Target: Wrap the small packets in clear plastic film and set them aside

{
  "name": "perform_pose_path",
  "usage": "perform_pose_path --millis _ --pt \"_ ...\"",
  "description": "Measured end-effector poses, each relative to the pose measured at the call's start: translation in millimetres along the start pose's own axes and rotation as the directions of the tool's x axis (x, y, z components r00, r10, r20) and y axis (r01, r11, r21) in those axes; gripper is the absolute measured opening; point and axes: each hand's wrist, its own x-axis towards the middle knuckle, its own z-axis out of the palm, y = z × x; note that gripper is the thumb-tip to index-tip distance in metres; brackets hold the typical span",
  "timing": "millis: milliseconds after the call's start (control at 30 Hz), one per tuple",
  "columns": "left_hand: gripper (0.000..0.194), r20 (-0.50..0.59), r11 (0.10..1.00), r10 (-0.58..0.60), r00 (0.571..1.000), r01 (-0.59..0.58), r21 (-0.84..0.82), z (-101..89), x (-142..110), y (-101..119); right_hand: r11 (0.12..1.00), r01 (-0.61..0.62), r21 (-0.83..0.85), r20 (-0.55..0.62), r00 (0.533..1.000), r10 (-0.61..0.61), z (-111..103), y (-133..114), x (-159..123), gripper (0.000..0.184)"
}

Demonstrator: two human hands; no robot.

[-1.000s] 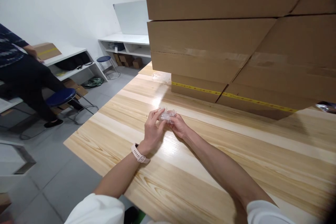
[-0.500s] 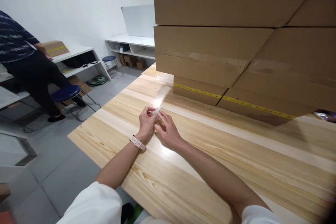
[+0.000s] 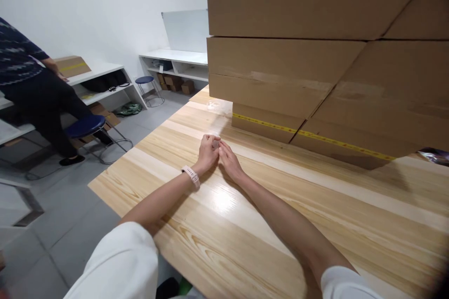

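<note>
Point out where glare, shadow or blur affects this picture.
Head view: bright glare on the wooden table, nearer the camera than left hand and right hand; head view: shadow beside the cardboard boxes; head view: lower right corner dark; head view: small clear item between the hands, too indistinct to identify.

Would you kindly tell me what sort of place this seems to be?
Probably a packing room or workroom: taped cardboard boxes are stacked on the wooden table, and blue-topped stools stand near white desks with shelves beneath.

Translucent plastic [image 3: 215,144] mostly hidden by hands [image 3: 207,154]
</note>
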Motion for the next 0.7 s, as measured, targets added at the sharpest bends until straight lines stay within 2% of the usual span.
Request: perform_pose_path --millis 100,200,367,500,700 --pt "0.016 -0.02 1.0 -0.016 1.0 0.017 0.021 11.0 33 -12 0.999 -0.005 -0.036 -0.032 0.999 0.004 5 -1 21 0.066" --pt "0.015 -0.002 0.999 -0.01 1.0 0.01 0.043 24.9 68 -20 0.997 -0.032 -0.072 -0.119 0.993 0.023 10 -2 34 0.06" --pt "0.024 0.095 0.995 0.049 0.994 -0.057 0.078 49.7 124 -27 0.991 -0.088 -0.104 -0.247 0.967 0.06 13 -4 35 0.056" --pt "0.027 0.127 0.992 0.073 0.989 -0.085 0.091 63.2 157 -33 0.988 -0.1 -0.119 -0.257 0.964 0.067 13 -6 32 0.05" --pt "0.038 0.065 0.992 0.008 0.998 -0.016 0.123 77.7 198 -49 0.989 -0.096 -0.114 -0.24 0.969 0.066 14 -11 30 0.043"
